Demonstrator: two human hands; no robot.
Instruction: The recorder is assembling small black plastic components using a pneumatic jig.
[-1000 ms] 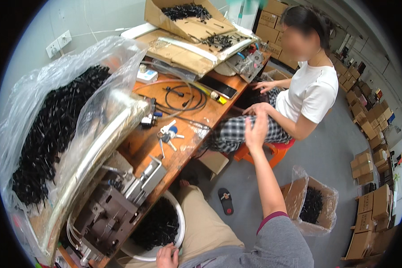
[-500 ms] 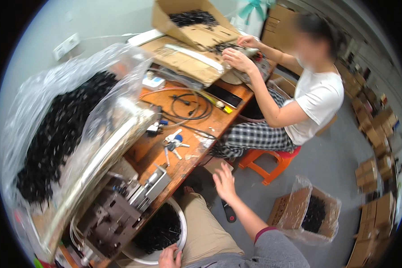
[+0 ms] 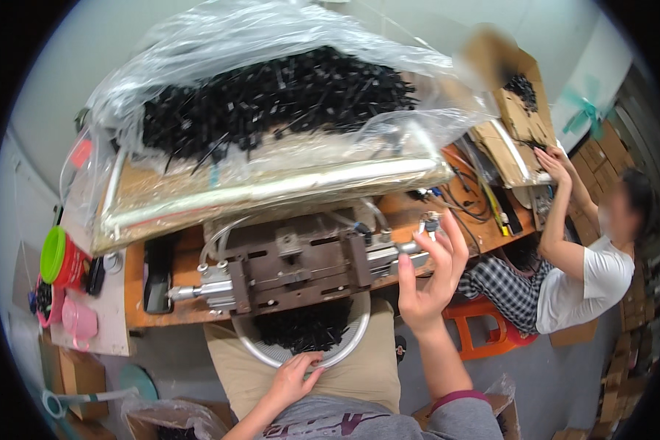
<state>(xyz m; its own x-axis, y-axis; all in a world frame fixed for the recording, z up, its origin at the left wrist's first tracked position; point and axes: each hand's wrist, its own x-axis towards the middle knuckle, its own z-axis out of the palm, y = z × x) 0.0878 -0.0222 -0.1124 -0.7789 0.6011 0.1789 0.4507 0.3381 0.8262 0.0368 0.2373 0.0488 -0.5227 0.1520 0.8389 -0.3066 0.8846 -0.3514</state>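
Observation:
My right hand [image 3: 431,282] is raised by the right end of the brown metal fixture [image 3: 297,257]. Its thumb and fingers are spread, with nothing seen between them. My left hand [image 3: 295,378] lies at the near rim of a white round basket [image 3: 363,326], fingertips touching the rim and thumb apart. Small black strip-like parts [image 3: 301,328] fill much of the basket, which sits at my lap, partly under the table edge. Behind the fixture, a large heap of similar black parts [image 3: 279,95] lies in clear plastic sheeting on a raised tray [image 3: 271,188].
At the right a co-worker [image 3: 590,271] on an orange stool [image 3: 480,330] handles black parts by a cardboard box [image 3: 528,117]. Cables and keys lie on the wooden table [image 3: 191,260]. A red and green bucket [image 3: 66,260] and pink cup [image 3: 79,320] stand left. Boxes sit on the floor.
My view has swung left, from the co-worker's side to the fixture and tray. My right hand has gone from over the floor to beside the fixture. My left hand stays by the basket rim.

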